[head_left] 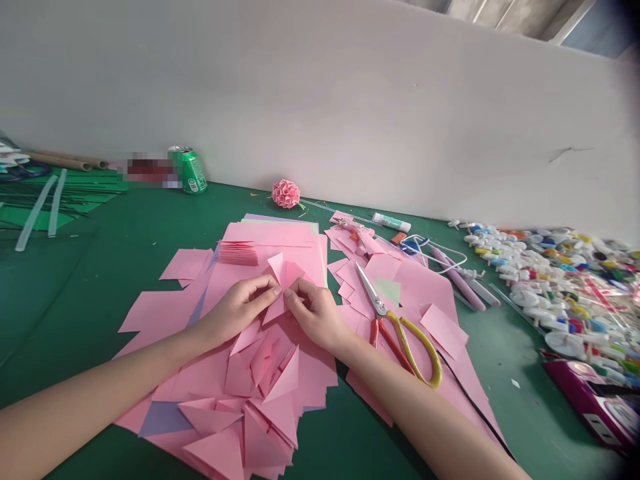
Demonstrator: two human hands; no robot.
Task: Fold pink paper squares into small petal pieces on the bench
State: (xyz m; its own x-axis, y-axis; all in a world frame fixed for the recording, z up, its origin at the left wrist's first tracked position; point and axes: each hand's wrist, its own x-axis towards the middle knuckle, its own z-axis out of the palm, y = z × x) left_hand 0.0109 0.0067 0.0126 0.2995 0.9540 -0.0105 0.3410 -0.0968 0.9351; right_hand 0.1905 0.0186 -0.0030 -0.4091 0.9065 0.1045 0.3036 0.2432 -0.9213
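Between the fingertips of both hands is a pink folded paper [277, 265], its pointed flaps standing up. My left hand [249, 301] pinches it from the left, and my right hand [315, 310] pinches it from the right. Below them lie several loosely folded pink paper pieces [267, 373] on top of flat pink sheets. Just behind my hands sits a neat stack of small pink papers [239, 253]. Scissors [385, 313] with one yellow and one red handle rest open to the right of my right hand. My fingers hide the paper's lower middle.
A pink paper ball [286, 194] and a green can [193, 171] stand by the wall. A glue stick [391, 222] and a lilac corded tool [459, 280] lie at the right. Beyond are many colourful plastic pieces [560, 287] and a purple box [595, 407].
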